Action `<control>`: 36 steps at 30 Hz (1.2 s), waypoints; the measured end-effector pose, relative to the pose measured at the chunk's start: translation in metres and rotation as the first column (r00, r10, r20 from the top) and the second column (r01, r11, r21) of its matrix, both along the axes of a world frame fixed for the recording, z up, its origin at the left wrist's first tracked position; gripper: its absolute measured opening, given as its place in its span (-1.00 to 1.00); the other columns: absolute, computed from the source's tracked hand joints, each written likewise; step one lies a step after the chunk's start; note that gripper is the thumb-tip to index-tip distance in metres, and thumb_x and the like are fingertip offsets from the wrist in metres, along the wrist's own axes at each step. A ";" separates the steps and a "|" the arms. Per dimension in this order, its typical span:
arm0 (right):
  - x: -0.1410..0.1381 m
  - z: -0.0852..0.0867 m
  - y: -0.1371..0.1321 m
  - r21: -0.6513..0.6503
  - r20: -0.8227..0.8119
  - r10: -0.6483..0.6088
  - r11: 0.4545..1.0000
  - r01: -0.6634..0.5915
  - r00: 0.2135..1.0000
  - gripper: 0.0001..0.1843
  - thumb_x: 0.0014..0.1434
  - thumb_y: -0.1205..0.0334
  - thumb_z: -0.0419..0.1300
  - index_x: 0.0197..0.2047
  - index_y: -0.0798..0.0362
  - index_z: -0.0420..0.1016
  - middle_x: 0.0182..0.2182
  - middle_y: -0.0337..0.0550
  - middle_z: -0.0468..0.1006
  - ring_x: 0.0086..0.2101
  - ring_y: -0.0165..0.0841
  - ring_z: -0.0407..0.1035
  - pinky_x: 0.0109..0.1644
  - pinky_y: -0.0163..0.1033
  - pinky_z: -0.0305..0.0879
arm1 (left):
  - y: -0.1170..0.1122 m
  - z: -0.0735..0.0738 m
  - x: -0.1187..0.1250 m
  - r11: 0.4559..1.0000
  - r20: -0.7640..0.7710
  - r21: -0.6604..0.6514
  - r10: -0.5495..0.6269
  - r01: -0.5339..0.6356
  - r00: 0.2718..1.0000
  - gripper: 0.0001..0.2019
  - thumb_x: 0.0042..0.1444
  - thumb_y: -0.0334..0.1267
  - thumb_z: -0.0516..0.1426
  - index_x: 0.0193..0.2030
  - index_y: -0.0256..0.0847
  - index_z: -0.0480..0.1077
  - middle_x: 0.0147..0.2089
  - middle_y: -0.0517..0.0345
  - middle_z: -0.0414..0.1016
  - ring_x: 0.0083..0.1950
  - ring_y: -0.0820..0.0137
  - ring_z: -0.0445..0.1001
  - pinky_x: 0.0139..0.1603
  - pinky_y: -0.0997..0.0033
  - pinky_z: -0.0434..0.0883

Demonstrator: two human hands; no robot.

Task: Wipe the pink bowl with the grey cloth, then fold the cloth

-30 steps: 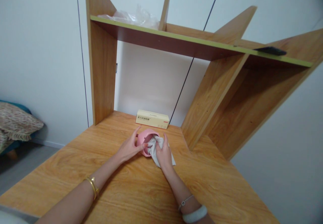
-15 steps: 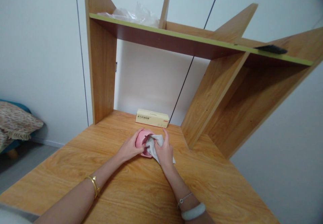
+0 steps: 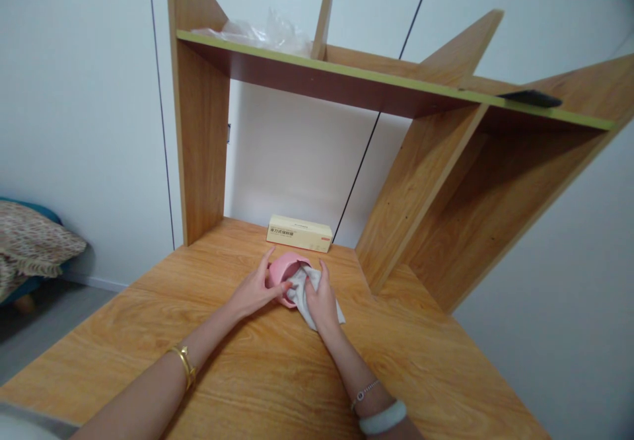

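A pink bowl-like container (image 3: 284,269) is tilted on its side above the wooden desk, its opening turned toward the right. My left hand (image 3: 257,290) grips it from the left, thumb at the near rim and fingers around the outer wall. My right hand (image 3: 321,300) is closed on a pale grey cloth (image 3: 303,298), pressing part of it into the container's opening. The rest of the cloth hangs down under that hand. The fingertips inside the cloth are hidden.
Behind the hands, a cream box (image 3: 298,234) lies on the wooden desk (image 3: 238,374). A shelf (image 3: 347,70) above carries a clear plastic bag (image 3: 270,34) and a dark flat object (image 3: 532,98). Upright panels (image 3: 421,189) stand at the right. A patterned blanket (image 3: 37,242) is at far left.
The pink container has turned slightly in my left hand, whose index finger has lifted off its top. My right hand has shifted the cloth slightly downward at the opening.
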State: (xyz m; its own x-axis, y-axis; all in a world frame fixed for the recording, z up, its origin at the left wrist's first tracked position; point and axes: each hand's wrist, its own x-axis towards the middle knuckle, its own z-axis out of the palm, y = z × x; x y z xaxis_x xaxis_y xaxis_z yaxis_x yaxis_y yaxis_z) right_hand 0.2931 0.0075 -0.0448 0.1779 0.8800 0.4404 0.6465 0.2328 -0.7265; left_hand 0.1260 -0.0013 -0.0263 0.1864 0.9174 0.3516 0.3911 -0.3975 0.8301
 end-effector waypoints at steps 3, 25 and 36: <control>-0.001 -0.004 0.003 0.033 -0.067 0.007 0.999 -0.004 0.998 -0.38 0.08 0.28 -0.05 0.22 0.20 -0.01 -0.05 0.08 0.42 -0.09 -0.24 0.35 -0.07 -0.20 0.25 | 0.000 -0.004 0.004 0.997 0.074 0.003 -0.075 0.075 0.994 -0.10 -0.11 0.00 0.19 0.28 -0.27 -0.19 0.11 -0.13 0.27 0.07 0.21 0.32 0.08 0.20 0.25; -0.001 0.014 -0.006 -0.042 0.244 -0.089 0.994 0.103 0.966 -0.34 0.06 0.19 0.03 0.22 0.18 0.00 -0.35 -0.02 0.54 -0.35 -0.20 0.42 -0.32 -0.23 0.24 | -0.003 0.006 -0.005 0.999 -0.158 0.020 -0.043 0.047 0.987 -0.26 -0.09 -0.11 0.15 0.24 -0.20 -0.01 0.09 -0.05 0.33 0.01 0.17 0.38 0.02 0.21 0.31; -0.001 0.001 0.000 0.039 -0.071 -0.019 0.999 0.022 0.997 -0.38 0.07 0.25 -0.03 0.21 0.22 0.01 -0.13 0.07 0.47 -0.16 -0.24 0.38 -0.14 -0.21 0.27 | -0.004 0.000 0.006 0.994 0.111 -0.003 -0.112 0.113 0.987 -0.09 -0.13 -0.04 0.21 0.27 -0.29 -0.19 0.16 -0.13 0.21 0.14 0.22 0.26 0.16 0.22 0.18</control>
State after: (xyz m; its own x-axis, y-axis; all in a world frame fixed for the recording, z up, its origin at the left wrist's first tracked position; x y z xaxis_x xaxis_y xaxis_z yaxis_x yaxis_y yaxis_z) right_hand 0.2917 0.0079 -0.0437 0.2272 0.8581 0.4605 0.5992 0.2496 -0.7607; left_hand 0.1322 -0.0052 -0.0260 0.2488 0.8963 0.3670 0.2497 -0.4255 0.8698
